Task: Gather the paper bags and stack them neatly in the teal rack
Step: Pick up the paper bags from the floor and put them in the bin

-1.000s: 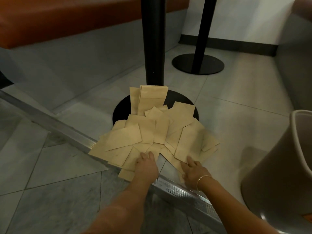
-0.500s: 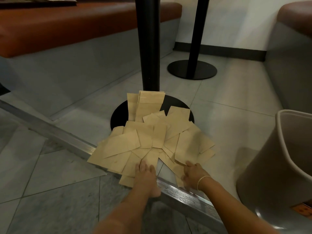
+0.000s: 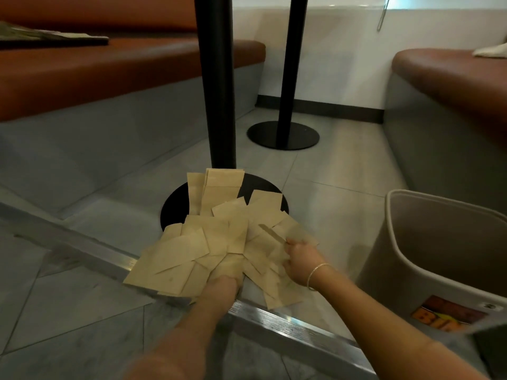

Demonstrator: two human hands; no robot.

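Right hand (image 3: 297,263): fingers curled, pinching one paper bag (image 3: 271,235) by its near end; that bag is raised off the heap and shows edge-on as a thin strip angled up and to the left. A thin bracelet (image 3: 315,274) sits on the right wrist. Left hand (image 3: 226,281): pushed in under the near edge of the pile of paper bags (image 3: 192,250), fingers covered by the bags, so whether they lie flat or are curled round anything cannot be told. The pile lies loose and fanned on the floor tiles (image 3: 329,171), overlapping at many angles; its far end lies on the round black base (image 3: 263,186) of the nearer table post (image 3: 216,86), with two bags lying lengthwise close against the foot of the post. The near end of the pile crosses the ribbed metal floor strip (image 3: 288,323) that runs diagonally across the floor. A second black post (image 3: 290,64) with its own round base stands further back, well apart from the bags. A beige bin (image 3: 417,270) with an orange label low on its side stands to the right, near the right forearm, apart from the pile. Brown upholstered benches (image 3: 82,78) on grey plinths run along the left and right. No teal rack shows in this view.
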